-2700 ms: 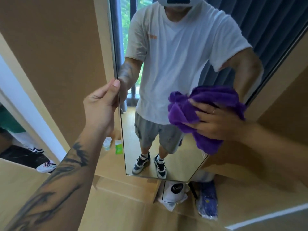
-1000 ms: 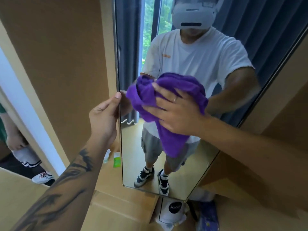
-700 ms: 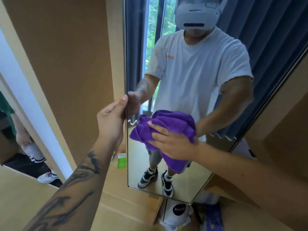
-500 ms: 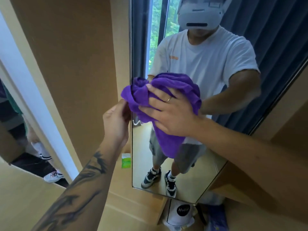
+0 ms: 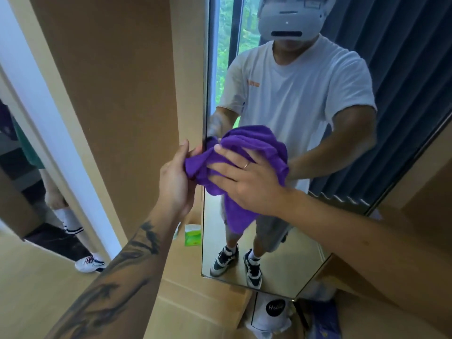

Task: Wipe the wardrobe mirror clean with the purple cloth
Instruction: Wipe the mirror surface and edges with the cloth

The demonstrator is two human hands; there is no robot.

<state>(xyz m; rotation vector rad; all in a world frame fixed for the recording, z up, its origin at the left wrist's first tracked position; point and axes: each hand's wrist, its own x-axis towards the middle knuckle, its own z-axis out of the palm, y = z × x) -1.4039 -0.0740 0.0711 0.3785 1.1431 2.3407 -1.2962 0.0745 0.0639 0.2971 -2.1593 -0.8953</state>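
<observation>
One crumpled purple microfibre cloth [image 5: 254, 152] lies against the tall frameless wardrobe mirror [image 5: 276, 267] at frame centre. The right hand [image 5: 247, 179] presses it with spread, straight fingers. The left hand [image 5: 177, 177] grips the mirror's left edge, the cloth partly covering its fingers. One green packet [image 5: 192, 234] stands lower centre; one white bag [image 5: 270, 311] sits below the mirror.

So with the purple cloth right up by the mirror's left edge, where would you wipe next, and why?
Probably sweep right. The right hand presses the cloth flat on the mirror at its left edge, where the left hand grips the door, so the untouched glass lies rightward.
</observation>
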